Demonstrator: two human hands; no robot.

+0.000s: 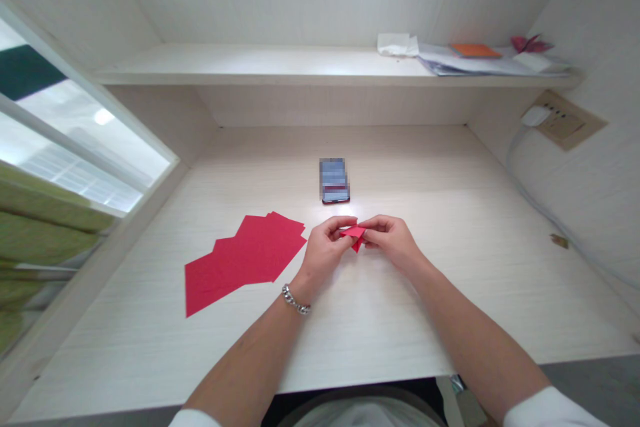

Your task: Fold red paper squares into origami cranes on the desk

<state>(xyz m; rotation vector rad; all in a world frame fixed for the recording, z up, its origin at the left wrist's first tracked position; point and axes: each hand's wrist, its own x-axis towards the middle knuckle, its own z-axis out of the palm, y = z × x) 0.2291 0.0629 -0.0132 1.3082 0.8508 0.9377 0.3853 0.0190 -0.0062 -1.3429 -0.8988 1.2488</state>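
Note:
Between both hands is a small piece of folded red paper [355, 233], with a pointed flap hanging toward me. My left hand [327, 245] pinches its left side between thumb and fingers. From the other side, my right hand [393, 238] pinches the right edge, its thumb near the paper's middle. The fingertips partly cover the folds. Left of my left hand, several flat red paper sheets [250, 250] lie fanned out and overlapping on the desk. A silver chain bracelet [295, 300] circles my left wrist.
A phone [335, 180] with a blurred lit screen lies beyond my hands on the pale desk [380, 340]. Above, a shelf [250, 60] carries papers [450, 61], an orange sheet [475, 51] and a red folded paper shape [531, 44]. A cable [530, 195] runs from the right wall's socket [567, 121].

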